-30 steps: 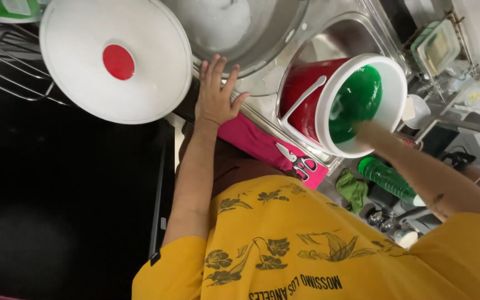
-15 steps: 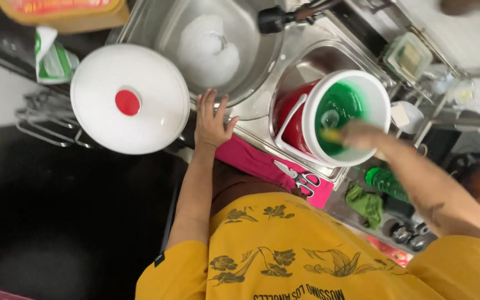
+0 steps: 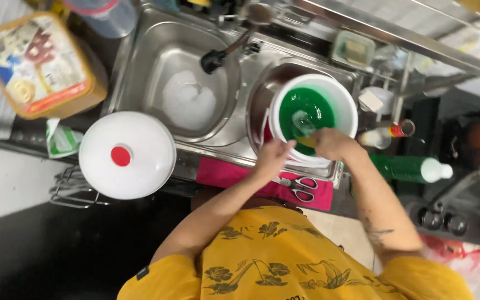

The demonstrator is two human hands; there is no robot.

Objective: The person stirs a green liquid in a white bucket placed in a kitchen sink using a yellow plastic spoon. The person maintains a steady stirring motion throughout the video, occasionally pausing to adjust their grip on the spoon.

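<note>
A white bucket with a green inside stands in the right sink bowl, over something red. My left hand grips the bucket's near rim. My right hand is at the rim beside it, shut on a yellowish scrubbing pad that presses against the green inner wall. Both arms reach forward from my yellow printed shirt.
A white round lid with a red knob rests on a wire rack at the left. The left sink bowl holds foam, under a tap. Scissors lie on a pink cloth. A green bottle lies right; a yellow tub sits far left.
My left hand has left the sink edge and taken the bucket's near rim. The bucket now faces up more, and my right hand has come to its near rim.
</note>
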